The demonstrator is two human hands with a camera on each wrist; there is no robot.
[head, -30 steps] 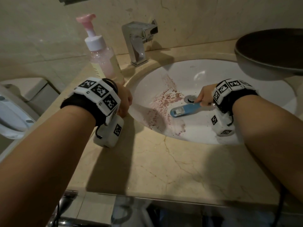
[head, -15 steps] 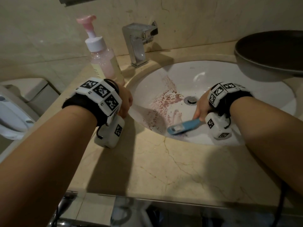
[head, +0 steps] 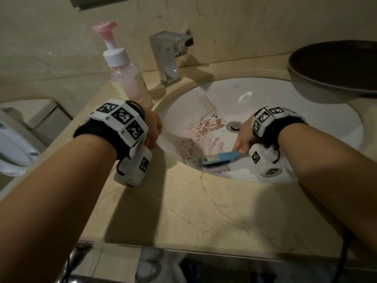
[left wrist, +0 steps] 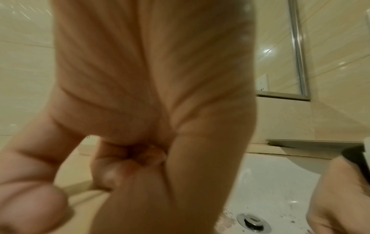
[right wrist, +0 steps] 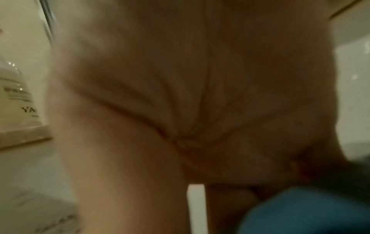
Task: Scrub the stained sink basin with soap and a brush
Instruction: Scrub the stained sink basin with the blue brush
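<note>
We are scrubbing the sink (head: 306, 103) now: our right hand (head: 243, 137) is gripping the brush (head: 219, 158), our left hand (head: 153, 127) is curled empty. Next, the red spots (head: 204, 127) need rubbing.

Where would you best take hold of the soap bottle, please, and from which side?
Grip the soap bottle round its clear body, below the white collar, coming from the front with the left hand, which rests beside it. It stands upright at the counter's back; the narrow pump head offers a poorer hold.
</note>
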